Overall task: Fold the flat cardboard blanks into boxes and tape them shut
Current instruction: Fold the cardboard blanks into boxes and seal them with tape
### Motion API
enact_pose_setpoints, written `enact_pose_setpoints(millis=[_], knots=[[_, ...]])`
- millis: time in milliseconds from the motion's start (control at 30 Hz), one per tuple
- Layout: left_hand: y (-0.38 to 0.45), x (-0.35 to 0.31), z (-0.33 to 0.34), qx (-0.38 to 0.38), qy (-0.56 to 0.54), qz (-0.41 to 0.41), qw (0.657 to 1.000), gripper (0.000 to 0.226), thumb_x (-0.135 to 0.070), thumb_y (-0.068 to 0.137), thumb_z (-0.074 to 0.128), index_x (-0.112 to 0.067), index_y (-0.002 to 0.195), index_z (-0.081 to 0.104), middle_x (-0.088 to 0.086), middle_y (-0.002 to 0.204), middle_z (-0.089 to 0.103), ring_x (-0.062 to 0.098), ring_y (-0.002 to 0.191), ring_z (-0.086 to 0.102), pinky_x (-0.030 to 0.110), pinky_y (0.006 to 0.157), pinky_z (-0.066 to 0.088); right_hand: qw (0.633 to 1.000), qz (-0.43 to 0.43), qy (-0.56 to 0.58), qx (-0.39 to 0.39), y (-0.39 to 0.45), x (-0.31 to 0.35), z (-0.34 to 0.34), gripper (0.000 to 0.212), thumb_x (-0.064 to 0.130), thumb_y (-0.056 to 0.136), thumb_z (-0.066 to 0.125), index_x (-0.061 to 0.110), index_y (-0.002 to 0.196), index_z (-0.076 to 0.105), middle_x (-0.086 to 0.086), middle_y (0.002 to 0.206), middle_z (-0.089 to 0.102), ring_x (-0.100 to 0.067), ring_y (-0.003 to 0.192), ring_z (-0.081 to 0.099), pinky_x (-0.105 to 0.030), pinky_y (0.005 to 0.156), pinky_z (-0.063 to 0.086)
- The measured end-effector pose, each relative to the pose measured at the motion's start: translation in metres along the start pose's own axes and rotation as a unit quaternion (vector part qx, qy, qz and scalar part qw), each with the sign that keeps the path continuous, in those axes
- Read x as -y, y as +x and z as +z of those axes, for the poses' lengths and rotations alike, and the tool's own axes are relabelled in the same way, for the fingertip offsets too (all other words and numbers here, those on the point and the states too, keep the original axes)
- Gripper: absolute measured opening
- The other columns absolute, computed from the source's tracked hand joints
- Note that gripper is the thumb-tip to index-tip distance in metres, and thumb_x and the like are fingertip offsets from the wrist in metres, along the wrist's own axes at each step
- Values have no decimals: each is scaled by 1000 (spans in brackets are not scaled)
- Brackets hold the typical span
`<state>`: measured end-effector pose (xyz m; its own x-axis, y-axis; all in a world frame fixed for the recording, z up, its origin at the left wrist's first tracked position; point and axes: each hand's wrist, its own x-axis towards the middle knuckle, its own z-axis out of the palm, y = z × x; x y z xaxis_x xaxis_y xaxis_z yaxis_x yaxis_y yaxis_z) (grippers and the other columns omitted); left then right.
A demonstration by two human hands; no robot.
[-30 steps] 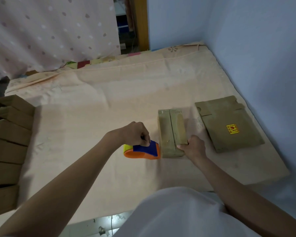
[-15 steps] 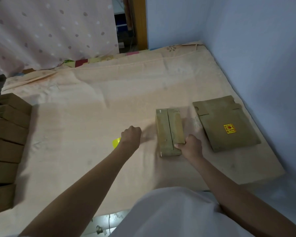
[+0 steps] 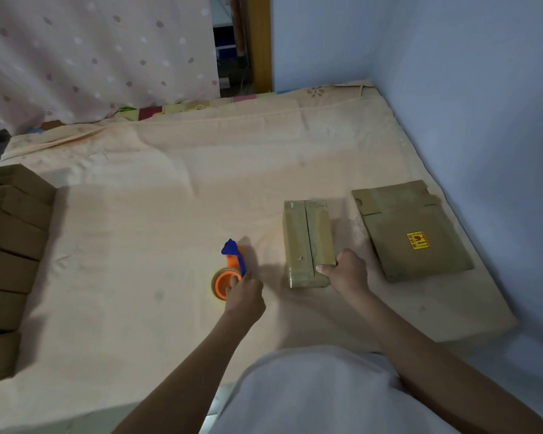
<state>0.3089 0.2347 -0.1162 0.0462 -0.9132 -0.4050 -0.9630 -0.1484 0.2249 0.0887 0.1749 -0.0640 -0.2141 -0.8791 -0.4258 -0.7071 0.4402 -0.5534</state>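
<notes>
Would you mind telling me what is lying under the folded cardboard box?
The folded box rests directly on the peach bedsheet. The right hand grips its near corner. The box covers whatever else might lie beneath it, and its closed flaps hide the inside.

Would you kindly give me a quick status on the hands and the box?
Left hand on tape dispenser, resting on bed. Right hand gripping folded box near corner. Flat blanks beside it, nothing obstructing.

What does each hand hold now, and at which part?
The right hand grips the folded box at its near right corner. The left hand touches the tape dispenser at its orange roll end; whether it really grips it cannot be told.
</notes>
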Motion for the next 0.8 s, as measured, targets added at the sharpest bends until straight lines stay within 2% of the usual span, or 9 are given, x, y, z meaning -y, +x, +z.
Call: enact_pose_setpoints(millis=[67, 100, 133, 200, 233, 267, 367, 567, 800], knots=[[2, -14, -9, -49, -96, -14, 994, 34, -8, 92, 49, -17, 118, 70, 3, 119, 65, 31, 105, 59, 34, 89, 48, 1000, -1, -4, 3, 1, 0, 0, 40, 28, 82, 82, 8, 89, 49, -10, 92, 58, -24, 80, 53, -24, 49, 25], [3, -21, -13, -60, -186, -39, 980, 32, -10, 95, 50, -16, 121, 69, 5, 113, 69, 28, 98, 63, 29, 84, 48, 1000, -2, -5, 4, 1, 0, 0, 40, 28, 82, 82, 8, 89, 49, -10, 93, 59, -24, 80, 53, -24, 49, 25], [4, -29, -19, -48, -304, -87, 947, 31, -14, 98, 51, -16, 124, 66, 6, 104, 70, 24, 89, 64, 25, 76, 48, 1000, -3, -5, 4, 1, 0, 0, 39, 28, 82, 82, 8, 90, 49, -9, 92, 58, -23, 80, 53, -24, 49, 25], [4, -42, -26, 28, -546, -185, 817, 33, -22, 99, 57, -16, 131, 59, 8, 96, 68, 20, 80, 61, 26, 71, 50, 1000, -1, -5, 6, 1, 0, -1, 39, 28, 83, 82, 8, 91, 49, -9, 92, 58, -23, 80, 53, -24, 49, 25], [5, -44, -26, 60, -616, -211, 756, 36, -23, 98, 61, -16, 133, 56, 8, 98, 68, 22, 83, 62, 29, 73, 53, 1000, -2, -8, 8, 1, 0, -1, 39, 29, 83, 82, 9, 91, 49, -9, 93, 59, -23, 80, 53, -23, 49, 25], [5, -45, -25, 80, -657, -220, 717, 38, -22, 96, 64, -15, 133, 54, 10, 102, 68, 24, 87, 63, 32, 75, 54, 1000, -3, -10, 9, 1, 0, -1, 40, 29, 83, 82, 9, 91, 49, -10, 95, 60, -23, 80, 53, -23, 49, 25], [4, -41, -20, 104, -710, -230, 658, 36, -8, 93, 67, -13, 127, 57, 10, 104, 69, 24, 91, 64, 34, 80, 51, 1000, -3, -5, 11, 2, -1, -1, 40, 30, 83, 82, 9, 91, 48, -11, 96, 61, -24, 80, 54, -23, 49, 26], [6, -30, -15, 107, -765, -214, 598, 28, 4, 93, 61, -5, 119, 64, 9, 84, 60, 18, 75, 55, 28, 73, 49, 1000, -5, -6, 14, 1, 0, -2, 40, 30, 83, 81, 9, 90, 48, -8, 92, 59, -22, 79, 54, -24, 49, 27], [13, -36, -7, 54, -685, -241, 686, 27, 3, 88, 65, -6, 113, 69, 6, 70, 48, 16, 60, 41, 28, 54, 30, 1000, -1, -7, 22, 1, 1, -5, 40, 31, 83, 81, 9, 89, 48, -6, 90, 57, -22, 79, 53, -24, 49, 27]])
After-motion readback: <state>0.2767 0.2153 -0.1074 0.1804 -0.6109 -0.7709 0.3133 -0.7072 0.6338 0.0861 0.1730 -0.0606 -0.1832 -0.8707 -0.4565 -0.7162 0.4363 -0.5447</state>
